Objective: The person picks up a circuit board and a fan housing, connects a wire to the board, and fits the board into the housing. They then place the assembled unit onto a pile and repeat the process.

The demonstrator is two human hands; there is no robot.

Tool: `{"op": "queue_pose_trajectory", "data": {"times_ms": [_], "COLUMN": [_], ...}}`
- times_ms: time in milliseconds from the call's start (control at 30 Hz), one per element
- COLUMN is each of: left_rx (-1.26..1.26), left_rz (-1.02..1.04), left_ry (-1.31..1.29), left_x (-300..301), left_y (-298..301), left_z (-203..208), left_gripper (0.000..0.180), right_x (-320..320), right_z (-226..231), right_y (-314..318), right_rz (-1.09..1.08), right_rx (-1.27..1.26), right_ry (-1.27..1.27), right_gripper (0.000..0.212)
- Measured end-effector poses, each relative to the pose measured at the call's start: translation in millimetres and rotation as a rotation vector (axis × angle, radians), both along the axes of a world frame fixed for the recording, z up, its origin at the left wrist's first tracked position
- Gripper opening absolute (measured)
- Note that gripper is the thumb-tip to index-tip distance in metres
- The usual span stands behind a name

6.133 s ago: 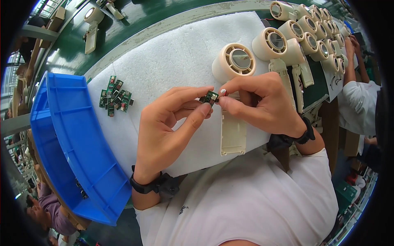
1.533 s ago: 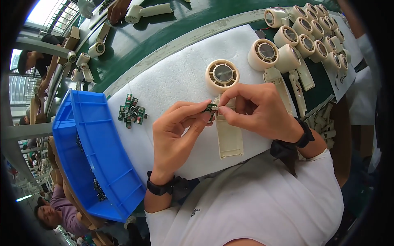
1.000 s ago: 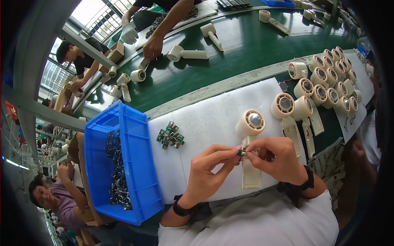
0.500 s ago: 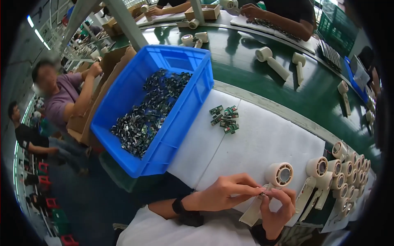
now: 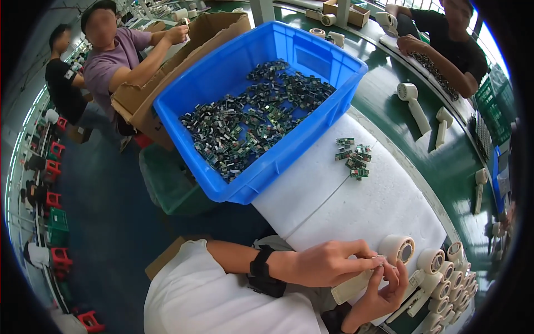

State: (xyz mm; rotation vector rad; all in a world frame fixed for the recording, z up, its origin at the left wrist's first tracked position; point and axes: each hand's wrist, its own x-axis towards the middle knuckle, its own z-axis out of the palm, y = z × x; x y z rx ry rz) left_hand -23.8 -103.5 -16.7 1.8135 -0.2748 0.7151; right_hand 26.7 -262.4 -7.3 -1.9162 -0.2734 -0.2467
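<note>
Close to the lower edge, a cream handheld fan (image 5: 398, 249) lies with its round head away from me and its handle casing (image 5: 350, 288) under my hands. My left hand (image 5: 332, 264) pinches thumb and forefinger together at the fan's neck, on a tiny piece I cannot make out. My right hand (image 5: 384, 294) curls round the neck from the other side, its thumb and fingertips meeting the left fingertips there. Beyond the hands, a small group of green circuit boards (image 5: 354, 158) rests on the white foam sheet (image 5: 303, 192).
A blue bin (image 5: 222, 189) full of small circuit boards stands at the left of the foam. Several cream fans (image 5: 439, 289) crowd together at the right. Past the foam runs a green conveyor (image 5: 384, 94) carrying fans. Co-workers are at a cardboard box (image 5: 144, 119) and across the line.
My view has swung, so bin, boards and fans appear farther right in the picture. Both hands remain together at the fan's neck, with small finger shifts.
</note>
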Motion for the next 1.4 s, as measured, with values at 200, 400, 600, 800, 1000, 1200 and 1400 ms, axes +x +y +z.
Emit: {"op": "queue_pose_trajectory", "data": {"times_ms": [200, 400, 600, 800, 1000, 1200, 1400], "left_rx": [-0.018, 0.028, 0.169, 0.329, 0.095, 0.474, 0.412], "left_rz": [0.005, 0.069, 0.188, 0.278, 0.002, 0.411, 0.404], "left_ry": [-0.029, -0.048, -0.151, -0.129, 0.118, 0.335, 0.334], "left_x": [2.8, -0.5, 6.0, 2.4, 12.1, 35.1, 43.0], "left_y": [-3.4, -5.3, -9.9, -9.2, 25.0, 80.7, 92.0], "left_z": [-1.3, -5.7, -8.6, -0.4, 27.4, 31.6, 16.0], "left_gripper": [0.041, 0.042, 0.046, 0.042, 0.039, 0.036, 0.031], "right_x": [6.4, 12.5, 4.4, 6.4, 24.9, 50.4, 81.6], "right_z": [-3.8, -7.3, 4.8, 3.2, 23.6, 73.5, 107.2], "right_y": [0.8, -2.7, 4.7, 17.5, -12.9, -5.5, 22.8], "right_rz": [0.002, 0.093, 0.138, 0.119, 0.271, 0.431, 0.705], "right_rx": [0.12, 0.337, 0.382, 0.338, -0.036, -0.667, -0.857], "right_ry": [-0.001, 0.156, 0.195, 0.181, 0.011, -0.247, -0.214], "right_gripper": [0.026, 0.016, 0.017, 0.016, 0.023, 0.047, 0.054]}}
